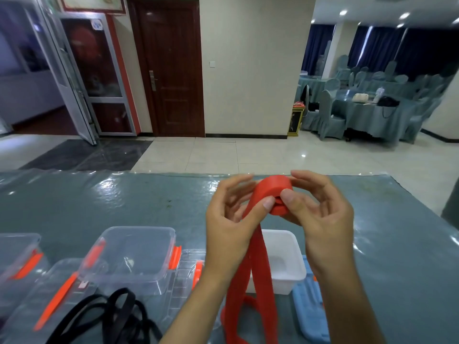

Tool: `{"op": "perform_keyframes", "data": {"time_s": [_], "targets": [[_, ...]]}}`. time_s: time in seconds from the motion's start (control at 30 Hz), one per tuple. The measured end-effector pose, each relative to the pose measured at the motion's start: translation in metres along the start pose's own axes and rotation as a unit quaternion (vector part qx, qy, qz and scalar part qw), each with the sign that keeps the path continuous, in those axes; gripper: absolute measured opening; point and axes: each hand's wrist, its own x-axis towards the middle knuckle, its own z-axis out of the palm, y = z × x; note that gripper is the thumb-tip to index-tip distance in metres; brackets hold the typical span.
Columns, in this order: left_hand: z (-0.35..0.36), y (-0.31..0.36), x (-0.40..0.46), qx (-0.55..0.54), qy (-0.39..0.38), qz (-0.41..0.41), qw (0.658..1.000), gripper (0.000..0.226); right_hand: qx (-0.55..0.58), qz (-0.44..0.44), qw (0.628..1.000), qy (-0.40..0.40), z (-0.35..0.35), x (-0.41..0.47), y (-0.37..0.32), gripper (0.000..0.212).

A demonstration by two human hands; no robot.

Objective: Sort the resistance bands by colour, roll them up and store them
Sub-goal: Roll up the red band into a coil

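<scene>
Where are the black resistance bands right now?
In the head view, the black resistance bands lie in a loose tangle at the bottom left of the table, in front of the clear plastic boxes and left of the left forearm.

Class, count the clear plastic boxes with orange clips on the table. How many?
3: one at the left edge, one upright in the middle, one low beneath it. More may lie out of view.

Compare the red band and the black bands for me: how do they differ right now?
The red band is held up by the left hand and right hand; the black bands lie untouched on the table. The red band's top end is rolled into a coil; the black bands lie in a loose tangle. The red band looks wider. Both are flat straps, neither yet stored.
</scene>
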Motion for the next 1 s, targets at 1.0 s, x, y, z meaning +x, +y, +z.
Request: {"op": "perform_keyframes", "data": {"time_s": [1.0], "targets": [[-0.015, -0.004, -0.002, 0.034, -0.042, -0.038, 0.998, 0.04, 0.016, 0.035, 0.999, -0.029, -0.015, -0.009, 0.021, 0.046]]}}
